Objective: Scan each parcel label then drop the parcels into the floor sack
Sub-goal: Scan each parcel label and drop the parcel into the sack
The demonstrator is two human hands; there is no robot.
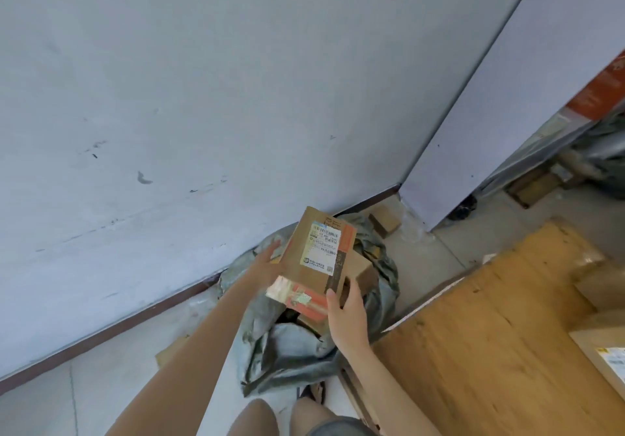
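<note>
1. Bare knees (257, 418) showed at the bottom edge, with a sandalled foot (313, 393) just beyond them on the pale floor (118, 368).
2. Both forearms reached forward to a brown cardboard parcel (314, 276); it was held tilted above the mouth of the grey sack (287, 344), its white label (321, 246) facing up, with orange tape along its right and near edges.
3. Of the hands, the right hand (345, 314) pinched the parcel's near right corner, thumb on the top face and fingers underneath; the left hand (267, 263) lay against the parcel's left edge, blurred, so I cannot tell whether its fingers curled round it.
4. Crumpled on the floor against the wall (203, 97), the sack stood open; other brown boxes showed inside it.
5. To the right stood a wooden table (490, 317); more parcels (602, 357) lay on it at the frame's right edge.
6. One small box (385, 220) sat on the floor in the corner beyond the sack.
</note>
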